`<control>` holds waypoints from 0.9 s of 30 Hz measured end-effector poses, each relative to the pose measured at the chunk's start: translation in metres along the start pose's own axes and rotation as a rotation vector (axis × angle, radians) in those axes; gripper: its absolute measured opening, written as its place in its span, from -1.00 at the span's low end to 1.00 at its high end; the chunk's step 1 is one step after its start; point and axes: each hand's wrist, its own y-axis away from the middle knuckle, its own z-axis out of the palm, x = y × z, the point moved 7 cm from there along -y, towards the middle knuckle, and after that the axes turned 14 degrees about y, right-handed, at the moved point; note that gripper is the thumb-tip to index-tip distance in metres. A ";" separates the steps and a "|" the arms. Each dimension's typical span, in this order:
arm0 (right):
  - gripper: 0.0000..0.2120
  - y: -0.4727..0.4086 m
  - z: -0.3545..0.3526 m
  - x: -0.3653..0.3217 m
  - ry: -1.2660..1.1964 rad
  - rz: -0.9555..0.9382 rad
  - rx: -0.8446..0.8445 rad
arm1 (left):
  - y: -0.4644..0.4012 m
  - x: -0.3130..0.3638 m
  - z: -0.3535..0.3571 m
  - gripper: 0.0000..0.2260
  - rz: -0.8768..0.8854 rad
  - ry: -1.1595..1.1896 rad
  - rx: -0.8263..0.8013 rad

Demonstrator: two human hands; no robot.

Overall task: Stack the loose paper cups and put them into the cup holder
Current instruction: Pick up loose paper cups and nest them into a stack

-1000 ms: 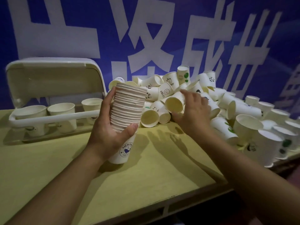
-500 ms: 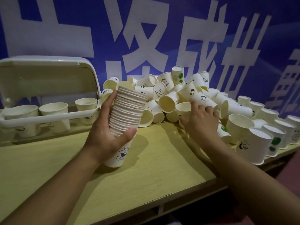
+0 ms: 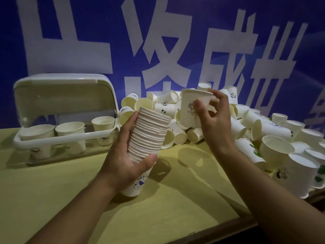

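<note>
Blue wall banner (image 3: 175, 32) with big white characters fills the background behind everything. Below it runs the yellow-green desk (image 3: 52, 199), which carries all the rest. On the right half of the desk lies the pile of loose cups (image 3: 274, 131), white paper cups heaped against the banner and spilling toward the near right edge, some upright, some on their sides, several printed with pandas or green marks. At the far left of the desk stands the cup holder (image 3: 65, 140), a white plastic box with its lid swung up and back; three cups sit in a row behind its front rail. In the middle, above the desk, the left hand (image 3: 121, 161) holds the stack of cups (image 3: 149, 136), a tall column of nested cups tilted slightly to the left, rims up, the bottom cup showing a round blue print; this grip wraps the column, thumb across the front and fingers up the far side. To the right of the stack's top and apart from it, the right hand (image 3: 216, 120) holds a single cup (image 3: 193, 106) upright above the pile, thumb on its printed side and fingers curled behind the rim, a pinching grip
</note>
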 end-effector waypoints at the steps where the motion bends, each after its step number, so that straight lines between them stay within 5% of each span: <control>1: -0.57 -0.002 0.003 -0.010 -0.039 -0.012 -0.010 | 0.000 0.001 0.000 -0.09 0.004 -0.005 -0.005; 12: -0.53 0.020 0.054 -0.068 -0.225 -0.082 -0.207 | 0.002 0.008 0.004 -0.13 0.053 -0.002 -0.034; 27: -0.57 0.056 0.073 -0.048 0.050 -0.136 -0.430 | 0.000 -0.007 -0.022 -0.04 0.012 0.048 0.087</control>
